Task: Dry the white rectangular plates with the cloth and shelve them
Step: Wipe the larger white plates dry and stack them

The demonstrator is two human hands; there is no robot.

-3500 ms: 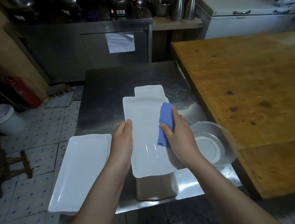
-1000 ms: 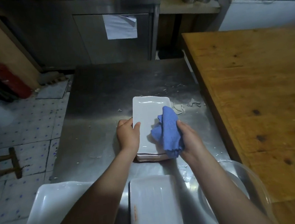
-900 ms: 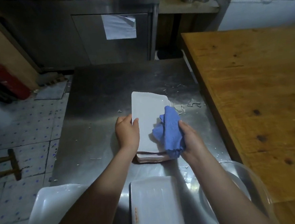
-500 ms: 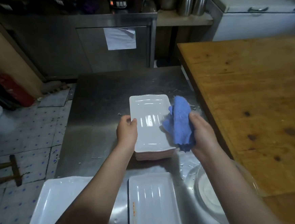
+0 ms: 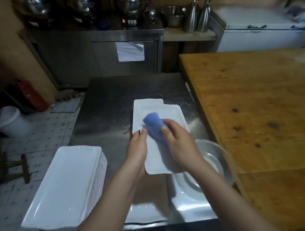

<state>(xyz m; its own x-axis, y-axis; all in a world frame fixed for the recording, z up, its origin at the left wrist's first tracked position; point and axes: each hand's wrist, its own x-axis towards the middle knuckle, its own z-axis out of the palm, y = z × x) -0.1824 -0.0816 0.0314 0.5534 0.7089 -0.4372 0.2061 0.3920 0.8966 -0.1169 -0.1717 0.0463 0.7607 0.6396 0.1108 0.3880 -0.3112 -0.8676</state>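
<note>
Dim kitchen, steel desk [image 5: 110, 104]. Left hand [image 5: 138, 150]: grip closed on the left edge of a white plate [image 5: 157, 162], which is held steady above the desk for wiping. Right hand [image 5: 179, 146]: fingers curled round the blue cloth [image 5: 153, 126], which is pressed on the plate's face. A small stack [image 5: 147, 103] is seen just beyond, a larger stack [image 5: 66, 184] near left.

Dim kitchen: steel table [image 5: 107, 104], wooden counter [image 5: 257, 107] alongside, steel cabinet [image 5: 70, 56], tiled floor [image 5: 45, 134].

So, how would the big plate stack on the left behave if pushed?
Probably heavy: the stack of plates shows many rims along its side. Likely stiff and breakable, looking like glazed ceramic. It seems to overhang the steel table edge, so a push leftward might tip it off.
</note>
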